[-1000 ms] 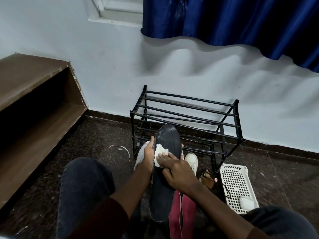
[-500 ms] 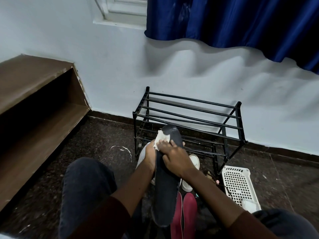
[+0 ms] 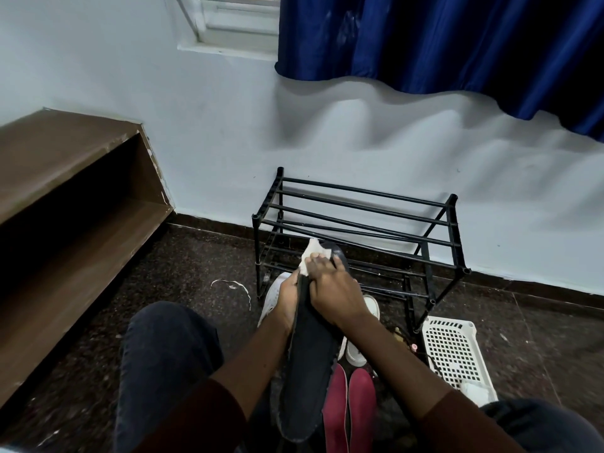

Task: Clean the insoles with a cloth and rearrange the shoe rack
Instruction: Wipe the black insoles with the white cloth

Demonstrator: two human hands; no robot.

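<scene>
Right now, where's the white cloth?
Head view, centre: the white cloth is at the toe end of the dark insole, gripped by the right hand, just in front of the left side of the black shoe rack.

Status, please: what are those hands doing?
Left hand grips long dark insole. Right hand holds white cloth against its tip. Nothing blocking.

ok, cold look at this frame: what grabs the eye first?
The hands at centre: the left hand grips a long dark insole by its edge, while the right hand holds a white cloth against its toe end. Behind them stands a black rack, under a deep blue curtain at top right. Two red insoles lie by the dark one's heel.
</scene>
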